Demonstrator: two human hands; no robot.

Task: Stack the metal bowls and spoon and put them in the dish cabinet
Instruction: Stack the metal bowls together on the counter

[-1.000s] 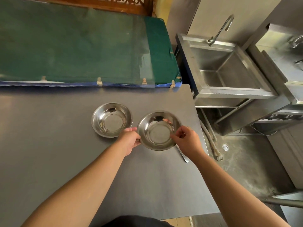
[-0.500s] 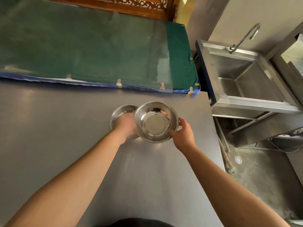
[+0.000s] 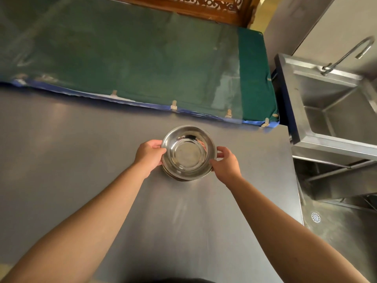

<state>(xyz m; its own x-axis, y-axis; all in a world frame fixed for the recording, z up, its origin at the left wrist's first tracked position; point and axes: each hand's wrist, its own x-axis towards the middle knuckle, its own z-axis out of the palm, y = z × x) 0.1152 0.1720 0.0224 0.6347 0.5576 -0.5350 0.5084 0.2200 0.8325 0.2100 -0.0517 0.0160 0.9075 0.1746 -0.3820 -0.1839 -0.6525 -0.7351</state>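
Across the upper left and centre of the frame lies a green mat [image 3: 126,58] with a blue front edge, backed by carved brown woodwork [image 3: 204,7] at the top. Below it, a grey metal tabletop [image 3: 61,150] fills the lower left and middle of the frame.

Left of centre, the left hand [image 3: 149,155] reaches in from the lower left, its fingers [image 3: 156,143] curled against the left rim of the stacked metal bowls [image 3: 188,153], grasping them. The bowls sit at the centre of the frame, on or just above the tabletop; which one cannot be told. The upper bowl is nested upright in a lower one, whose rim [image 3: 184,178] shows along the near edge. The spoon cannot be made out.

Just right of the bowls, the right hand [image 3: 226,164] comes in from the lower right, its fingers [image 3: 221,152] closed on the right rim of the same stack.

At the far right, well apart from the bowls, stands a steel sink [image 3: 334,111] with a curved tap [image 3: 346,55] above it in the upper right. In the lower right, a round floor drain [image 3: 315,217] shows in the floor.
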